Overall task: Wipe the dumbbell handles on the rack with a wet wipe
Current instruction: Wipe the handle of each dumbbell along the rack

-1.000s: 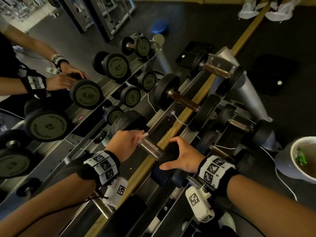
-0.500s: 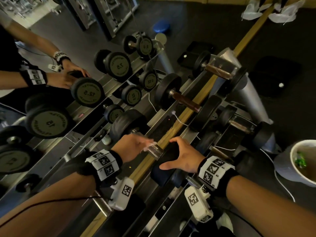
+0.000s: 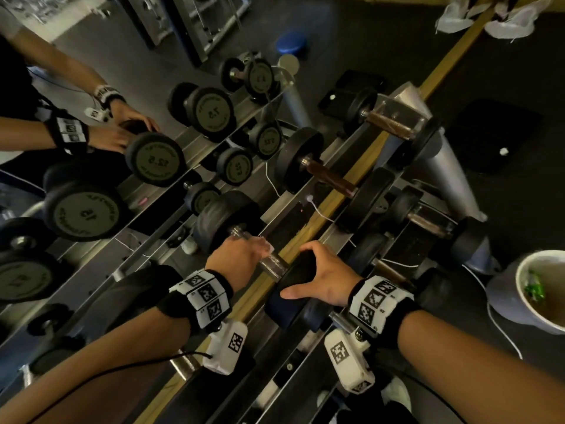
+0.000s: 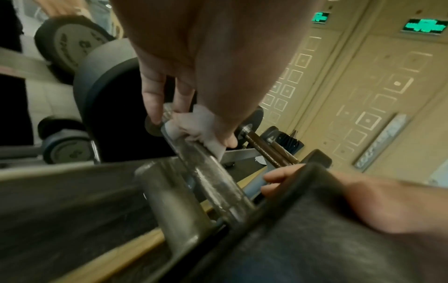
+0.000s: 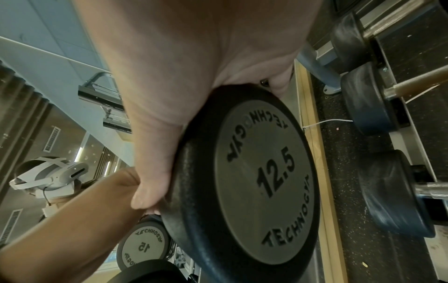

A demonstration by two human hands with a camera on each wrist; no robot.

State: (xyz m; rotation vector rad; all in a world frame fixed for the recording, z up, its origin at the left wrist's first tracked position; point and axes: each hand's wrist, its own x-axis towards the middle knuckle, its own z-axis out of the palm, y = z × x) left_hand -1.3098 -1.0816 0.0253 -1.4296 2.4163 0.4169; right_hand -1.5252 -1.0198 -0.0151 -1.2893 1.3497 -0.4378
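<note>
A 12.5 dumbbell (image 3: 227, 220) lies across the rack (image 3: 333, 237) in front of me. My left hand (image 3: 244, 258) grips its metal handle (image 3: 273, 266) with a white wet wipe (image 3: 266, 245) wrapped under the fingers. In the left wrist view the wipe (image 4: 201, 126) is bunched between fingers (image 4: 154, 103) and thumb against the handle (image 4: 213, 178), close to the far head. My right hand (image 3: 325, 278) grips the near head (image 5: 261, 172), thumb curled round its rim and fingers hooked over the top edge.
More dumbbells (image 3: 331, 175) sit further along the rack, with another row below on the right. A mirror on the left repeats the weights and my arms. A white bin (image 3: 547, 290) stands at the right. A thin white cable (image 3: 318, 209) trails over the rack.
My left hand with the wipe has edged a little along the handle toward the near head, uncovering the collar at the far end. The right hand has stayed on the near head.
</note>
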